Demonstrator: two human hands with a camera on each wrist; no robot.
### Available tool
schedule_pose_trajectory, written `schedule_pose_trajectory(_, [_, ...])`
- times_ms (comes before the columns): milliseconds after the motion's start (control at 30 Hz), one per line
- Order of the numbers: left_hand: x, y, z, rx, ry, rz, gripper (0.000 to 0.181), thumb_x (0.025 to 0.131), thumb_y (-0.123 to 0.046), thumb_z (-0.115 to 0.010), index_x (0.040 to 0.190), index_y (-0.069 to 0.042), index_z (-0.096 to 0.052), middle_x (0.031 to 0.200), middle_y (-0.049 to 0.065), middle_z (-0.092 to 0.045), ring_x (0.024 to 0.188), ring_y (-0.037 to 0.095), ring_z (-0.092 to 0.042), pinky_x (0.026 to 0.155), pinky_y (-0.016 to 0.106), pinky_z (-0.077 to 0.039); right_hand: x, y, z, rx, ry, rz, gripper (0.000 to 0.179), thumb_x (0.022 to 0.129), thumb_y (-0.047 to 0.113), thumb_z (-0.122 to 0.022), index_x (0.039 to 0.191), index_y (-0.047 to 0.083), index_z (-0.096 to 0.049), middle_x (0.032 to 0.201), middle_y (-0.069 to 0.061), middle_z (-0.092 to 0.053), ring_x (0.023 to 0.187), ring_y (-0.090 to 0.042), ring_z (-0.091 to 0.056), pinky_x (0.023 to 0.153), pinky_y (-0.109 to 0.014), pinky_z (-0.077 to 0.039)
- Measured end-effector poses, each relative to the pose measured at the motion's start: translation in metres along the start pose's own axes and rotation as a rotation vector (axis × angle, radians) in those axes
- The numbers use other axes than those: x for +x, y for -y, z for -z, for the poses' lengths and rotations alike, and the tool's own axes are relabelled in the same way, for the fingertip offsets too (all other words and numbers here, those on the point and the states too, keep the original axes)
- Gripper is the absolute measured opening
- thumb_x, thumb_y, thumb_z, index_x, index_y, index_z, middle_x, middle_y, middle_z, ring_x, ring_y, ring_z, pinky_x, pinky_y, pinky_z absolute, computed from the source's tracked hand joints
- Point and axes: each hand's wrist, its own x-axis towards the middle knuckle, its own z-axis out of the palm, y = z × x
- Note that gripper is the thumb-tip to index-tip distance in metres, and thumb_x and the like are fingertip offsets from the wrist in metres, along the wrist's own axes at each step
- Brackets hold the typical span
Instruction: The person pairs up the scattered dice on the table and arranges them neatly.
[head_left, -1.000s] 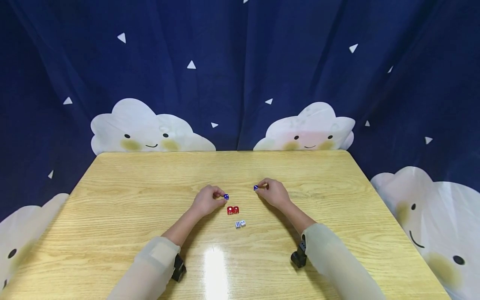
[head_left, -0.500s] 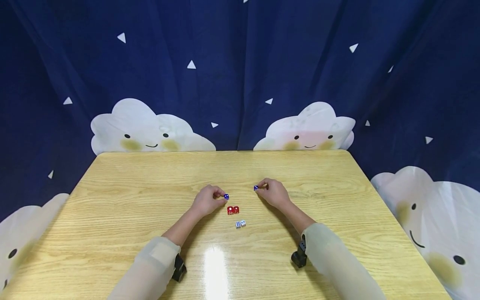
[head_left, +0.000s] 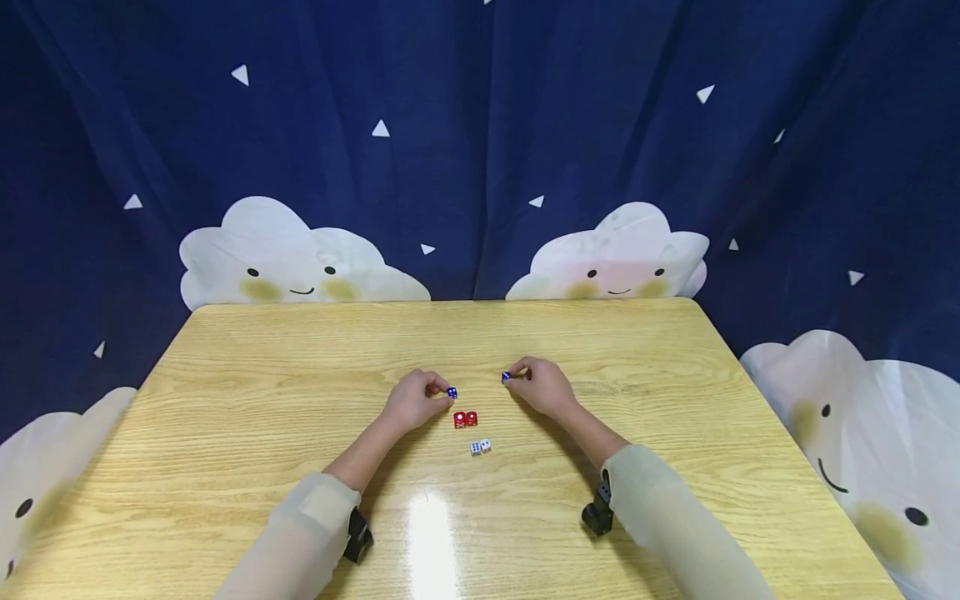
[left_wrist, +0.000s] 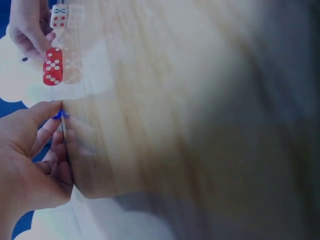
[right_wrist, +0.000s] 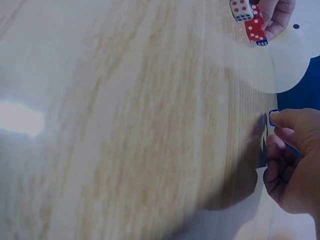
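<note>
My left hand [head_left: 414, 402] pinches a blue die [head_left: 452, 392] between thumb and fingers, low over the table. In the left wrist view only a sliver of that blue die [left_wrist: 57, 115] shows behind the thumb. Farther right, my right hand [head_left: 545, 387] pinches a second blue die [head_left: 506, 377], mostly covered by the thumb in the right wrist view. Two red dice [head_left: 466, 419] sit side by side just in front of the left fingertips. Nearer to me, two white dice [head_left: 481, 447] lie side by side, touching or almost so.
The wooden table [head_left: 262, 433] carries the dice, with a bright glare patch near its front edge. Behind it hangs a dark blue curtain [head_left: 450, 125] with white clouds. A black wrist camera [head_left: 597, 512] sits under the right sleeve, another under the left.
My right hand has moved slightly left with its blue die, closer to the other blue die. The left hand and the red and white dice stay in place.
</note>
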Motion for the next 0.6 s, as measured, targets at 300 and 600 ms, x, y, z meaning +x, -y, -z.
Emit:
schedule_pose_trajectory(300, [-0.001, 0.000, 0.000, 0.008, -0.007, -0.011, 0.019, 0.079, -0.019, -0.073, 0.092, -0.007, -0.069, 0.088, 0.007, -0.060, 0.081, 0.017, -0.055, 0.075, 0.032, -0.045, -0.002, 0.008, -0.003, 0.013, 0.004, 0.003, 0.021, 0.082, 0.027, -0.070, 0.096, 0.011, -0.069, 0.065, 0.000, -0.057, 0.055, -0.012, -0.045, 0.052, -0.025, -0.036])
schedule_pose_trajectory(600, [0.000, 0.000, 0.000, 0.015, 0.000, -0.008, 0.018, 0.080, -0.020, -0.073, 0.093, -0.008, -0.069, 0.090, 0.008, -0.060, 0.082, 0.017, -0.055, 0.076, 0.033, -0.046, -0.001, 0.011, -0.009, -0.011, 0.008, 0.027, 0.022, 0.082, 0.027, -0.070, 0.097, 0.011, -0.069, 0.063, 0.001, -0.056, 0.055, -0.010, -0.044, 0.052, -0.024, -0.035])
